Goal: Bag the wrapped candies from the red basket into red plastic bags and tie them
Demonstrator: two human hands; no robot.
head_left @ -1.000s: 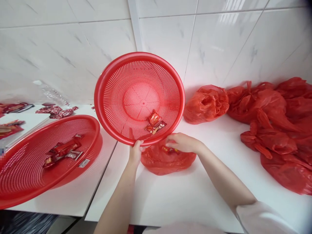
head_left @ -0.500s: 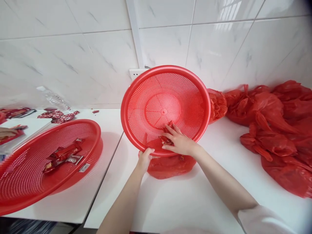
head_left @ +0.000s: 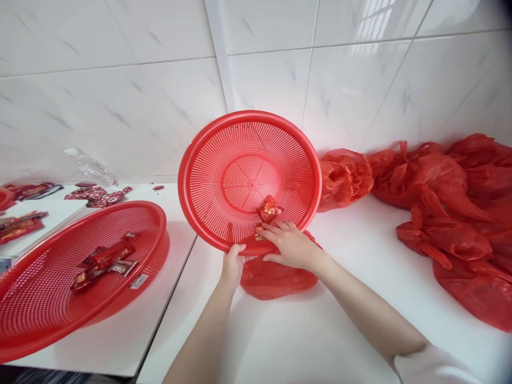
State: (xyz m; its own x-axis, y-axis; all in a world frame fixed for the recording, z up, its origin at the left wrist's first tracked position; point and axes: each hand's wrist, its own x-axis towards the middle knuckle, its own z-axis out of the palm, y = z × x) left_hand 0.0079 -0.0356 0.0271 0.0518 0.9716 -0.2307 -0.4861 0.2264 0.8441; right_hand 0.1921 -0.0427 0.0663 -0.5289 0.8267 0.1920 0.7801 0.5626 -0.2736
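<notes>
A red plastic colander [head_left: 250,120] is tilted up so that its inside faces me, above a red plastic bag [head_left: 276,280] on the white table. My left hand [head_left: 234,261] grips the colander's near rim, thumb on top. Inside, near the lower right, lies a shiny red wrapped snack [head_left: 269,208]. My right hand [head_left: 292,244] reaches over the near rim with its fingers spread, over a second small packet [head_left: 259,231] that they partly cover. The bag's mouth is hidden beneath the colander.
At left a larger red colander [head_left: 160,218] holds several wrapped snacks [head_left: 108,258]. Behind it lie patterned red packets [head_left: 98,196] and a clear plastic bottle [head_left: 92,168]. Tied red bags [head_left: 452,213] are heaped along the right, with another red bag [head_left: 344,178] by the wall.
The colander has shifted left. My right hand has drawn back toward the near rim, uncovering the red wrapped snack. At the far left, another person's hand has gone from view.
</notes>
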